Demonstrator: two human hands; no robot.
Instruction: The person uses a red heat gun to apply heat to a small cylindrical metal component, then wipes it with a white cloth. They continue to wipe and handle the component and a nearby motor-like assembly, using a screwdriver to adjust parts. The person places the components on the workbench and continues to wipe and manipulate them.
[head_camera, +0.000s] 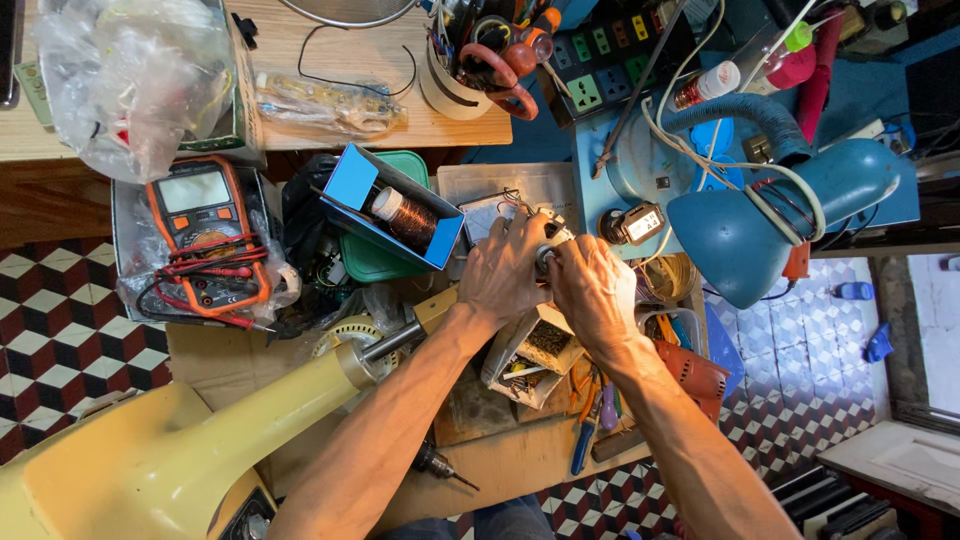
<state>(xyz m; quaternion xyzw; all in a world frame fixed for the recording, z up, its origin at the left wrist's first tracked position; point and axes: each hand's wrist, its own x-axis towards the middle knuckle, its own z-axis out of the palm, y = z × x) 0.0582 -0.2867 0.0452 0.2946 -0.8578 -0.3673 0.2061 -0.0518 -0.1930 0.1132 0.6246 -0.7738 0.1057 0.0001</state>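
Head view only; both hands meet over the middle of a crowded bench. Left hand (505, 270) wraps a small white-and-metal part (547, 243) from the left, fingers curled over its top; right hand (592, 285) closes on the same part from the right, thumb and fingertips pinched at a dark round spot on its near face; both grips are closed on it, part sits between the two palms and is mostly hidden, so I cannot tell what it is beyond a small electrical component with thin wires (510, 200) trailing off toward the clear plastic tray (480, 185) behind; two-handed hold looks like one hand steadying while the other works the part, judging by the pinch. Blue desk lamp (770, 215) hangs just right of the hands, head turned down at the work; probably placed for light. Open blue box (355, 180) with a copper wire spool (400, 215) lies just left of the left hand; orange multimeter (205, 235) with red leads sits well left. Cream fan body (170, 455) lies at lower left, its shaft (395, 340) running up under the left forearm; small open carton of bits (535, 350) sits below the wrists; green power strip (600, 65) at the top; pliers (585, 435) near the bench edge.
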